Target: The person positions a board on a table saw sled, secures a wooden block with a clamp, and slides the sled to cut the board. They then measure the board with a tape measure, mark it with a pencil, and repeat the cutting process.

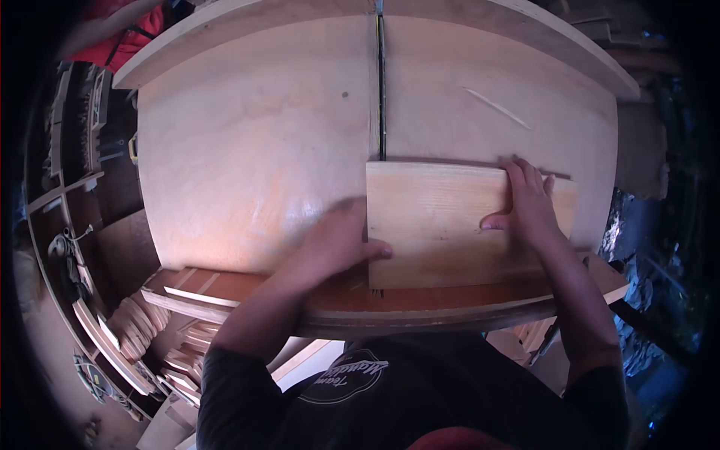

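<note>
A flat, pale wooden board (442, 225) lies on the right half of a wide plywood surface (240, 150), covering the near part of a dark slot (381, 90). My left hand (346, 236) grips the board's left edge, its thumb on the top face; the other fingers are partly hidden beside the edge. My right hand (531, 206) clasps the board toward its right end. Its fingers reach over the far edge and its thumb presses on the face.
A thin wood sliver (496, 107) lies beyond the board. Curved-looking wooden rails border the surface, a far one (247, 26) and a near one (225, 281). Stacked wood pieces (139, 326) and shelves stand at left. Someone in red (120, 37) is at the far left.
</note>
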The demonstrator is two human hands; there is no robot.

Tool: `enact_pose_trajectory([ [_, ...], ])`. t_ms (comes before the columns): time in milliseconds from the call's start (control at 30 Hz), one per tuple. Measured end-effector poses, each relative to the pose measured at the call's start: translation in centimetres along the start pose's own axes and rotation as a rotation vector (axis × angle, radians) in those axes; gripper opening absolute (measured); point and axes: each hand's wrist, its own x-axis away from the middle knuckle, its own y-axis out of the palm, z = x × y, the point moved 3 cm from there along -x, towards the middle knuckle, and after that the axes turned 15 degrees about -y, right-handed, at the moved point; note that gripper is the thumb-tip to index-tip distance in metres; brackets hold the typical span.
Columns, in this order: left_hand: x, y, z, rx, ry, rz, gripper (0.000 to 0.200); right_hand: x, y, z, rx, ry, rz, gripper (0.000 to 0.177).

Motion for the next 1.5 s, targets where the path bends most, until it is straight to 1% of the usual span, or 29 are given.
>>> enact_pose_trajectory([
  [33, 0.4, -0.9, 1.0, 0.005, -0.01, -0.02, 0.072, -0.1, -0.1, -0.1, -0.006, 0.003, -0.022, 0.115],
  [100, 0.7, -1.9, 2.1, -0.046, -0.164, -0.185, 0.073, -0.3, -0.4, -0.4, 0.049, 0.026, -0.071, 0.113],
  [133, 0.3, -1.5, 1.8, -0.047, -0.126, -0.202, 0.076, -0.5, -0.4, -0.4, 0.051, 0.027, -0.082, 0.113],
  [167, 0.1, -0.6, 1.0, -0.044, -0.135, -0.23, 0.076, -0.4, 0.0, -0.3, 0.043, 0.035, -0.108, 0.113],
  [233, -0.2, 0.5, -0.1, -0.033, -0.093, -0.07, 0.082, -0.5, 0.3, 0.2, 0.038, 0.009, -0.075, 0.112],
  [267, -0.3, 1.0, -0.5, -0.028, -0.098, -0.084, 0.082, -0.5, 0.4, 0.3, 0.036, 0.011, -0.091, 0.112],
  [333, -0.4, 1.5, -0.8, -0.055, -0.184, -0.18, 0.082, -0.5, 0.6, 0.4, 0.042, 0.003, -0.068, 0.112],
  [367, -0.3, 1.6, -0.8, -0.049, -0.194, -0.194, 0.082, -0.4, 0.8, 0.6, 0.038, 0.001, -0.085, 0.112],
  [433, -0.1, 1.3, -0.6, -0.047, -0.163, -0.152, 0.08, -0.3, 0.8, 0.8, 0.031, -0.027, -0.048, 0.112],
  [533, -0.1, 1.0, -0.2, -0.028, -0.196, -0.205, 0.079, -0.2, 1.0, 0.7, 0.037, -0.043, -0.039, 0.112],
  [667, 0.0, 0.9, -0.2, -0.051, -0.186, -0.183, 0.077, -0.2, 1.0, 0.7, 0.033, -0.038, -0.057, 0.112],
  [767, 0.1, 1.1, -0.3, -0.032, -0.193, -0.201, 0.074, -0.1, 1.1, 0.8, 0.038, -0.05, -0.043, 0.113],
  [833, 0.1, 1.3, -0.4, -0.001, -0.163, -0.178, 0.075, -0.1, 1.0, 0.8, 0.043, -0.051, -0.041, 0.113],
  [1067, 0.2, 0.8, 0.0, -0.055, -0.166, -0.179, 0.076, 0.0, 1.1, 1.0, 0.043, -0.061, -0.025, 0.114],
  [1167, 0.2, 0.9, 0.0, -0.061, -0.167, -0.174, 0.08, -0.1, 0.9, 0.9, 0.024, -0.065, -0.024, 0.113],
  [1233, 0.2, 0.8, 0.1, -0.08, -0.205, -0.207, 0.083, -0.2, 0.7, 0.8, 0.006, -0.051, -0.048, 0.112],
  [1267, 0.2, 1.0, -0.1, -0.085, -0.196, -0.195, 0.083, -0.2, 0.5, 0.7, 0.01, -0.049, -0.033, 0.112],
  [1333, 0.4, 1.3, -0.5, -0.018, -0.114, -0.05, 0.082, -0.4, 0.4, 0.4, 0.021, -0.025, -0.041, 0.114],
  [1367, 0.3, 1.2, -0.5, -0.023, -0.098, -0.025, 0.082, -0.6, 0.1, 0.2, 0.031, -0.026, -0.012, 0.114],
  [1433, -0.1, 0.7, -0.1, 0.06, -0.019, -0.005, 0.076, -0.5, -0.3, -0.4, 0.039, -0.026, -0.012, 0.111],
  [1467, 0.1, 0.8, -0.1, 0.048, 0.006, 0.01, 0.076, -0.3, -0.4, -0.7, 0.069, -0.077, 0.031, 0.105],
  [1500, 0.1, 0.7, 0.1, 0.055, 0.073, 0.058, 0.073, 0.0, -0.5, -1.0, 0.039, -0.183, 0.087, 0.104],
])
